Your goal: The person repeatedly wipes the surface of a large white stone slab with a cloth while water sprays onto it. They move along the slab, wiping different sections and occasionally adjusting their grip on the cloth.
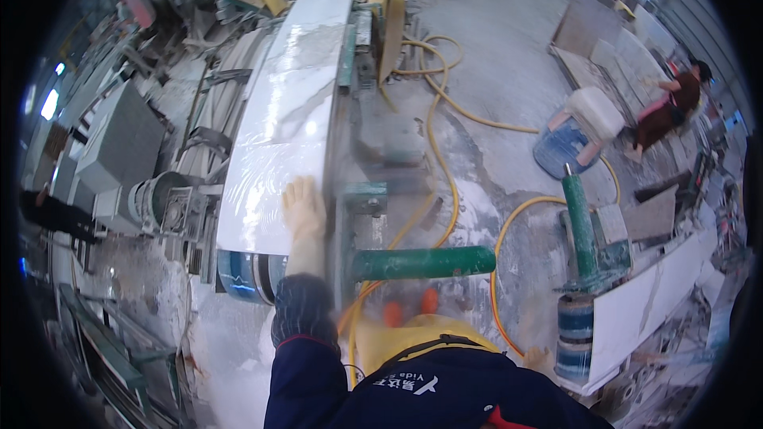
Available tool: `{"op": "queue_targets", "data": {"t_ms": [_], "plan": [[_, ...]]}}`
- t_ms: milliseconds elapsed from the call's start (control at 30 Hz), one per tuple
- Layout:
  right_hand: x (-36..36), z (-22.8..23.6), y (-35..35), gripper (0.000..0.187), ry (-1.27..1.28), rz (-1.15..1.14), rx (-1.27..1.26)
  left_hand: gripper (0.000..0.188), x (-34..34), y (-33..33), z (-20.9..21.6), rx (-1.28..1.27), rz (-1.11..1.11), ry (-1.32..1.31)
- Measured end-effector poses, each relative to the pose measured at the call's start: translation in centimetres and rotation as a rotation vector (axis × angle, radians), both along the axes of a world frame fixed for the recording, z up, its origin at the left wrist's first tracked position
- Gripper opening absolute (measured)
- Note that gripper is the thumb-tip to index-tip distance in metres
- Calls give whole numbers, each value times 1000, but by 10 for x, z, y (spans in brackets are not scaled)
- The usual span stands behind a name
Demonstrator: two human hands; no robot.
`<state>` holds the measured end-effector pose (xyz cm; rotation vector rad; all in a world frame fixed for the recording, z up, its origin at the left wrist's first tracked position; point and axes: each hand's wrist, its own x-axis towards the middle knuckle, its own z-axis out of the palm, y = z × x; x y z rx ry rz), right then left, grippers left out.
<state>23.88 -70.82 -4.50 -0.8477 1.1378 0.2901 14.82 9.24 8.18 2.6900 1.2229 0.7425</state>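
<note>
White marble, glossy and grey-veined, makes up the long slab [286,111] that runs away from the person and serves as the landmark for everything else. Left of the slab stand a grey boxy machine housing [119,143] and a round motor [155,202], both coated in stone dust. Under the slab's near end sits a blue-banded roller [246,278].

On the slab's near right corner rests the left hand [304,206], in a pale glove, fingers spread and palm flat on the wet stone, its dark sleeve reaching back toward the body. Just right of the slab's edge runs a green machine rail [347,56], and a thick green bar [425,262] sticks out sideways below it. Yellow hoses [445,111] loop over the dusty floor farther right of the slab. The right hand [540,359] shows only as a blurred patch low down, well apart from the slab; whether it is spread or closed cannot be told.

Judging from the flat palm, the work is steadying or feeding the slab along the rail. Doing it well probably means even downward pressure, keeping the fingers back from the right edge where the rail runs, and standing clear of the hoses underfoot.

Far right of the slab, another person [671,107] bends over stone pieces.
</note>
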Motion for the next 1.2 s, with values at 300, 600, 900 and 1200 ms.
{"op": "queue_targets", "data": {"t_ms": [300,600,900,1200], "plan": [[153,8,185,45,-158,461,119,36,-70,-76,11,99,47,29],[195,-17,257,38,-183,527,134,43,-114,-110,24,-147,103,67],[152,-74,183,39,-179,664,225,50,-181,-46,22,-191,399,179],[127,-24,189,43,-84,515,-7,54,-221,33,3,-51,455,112]]}}
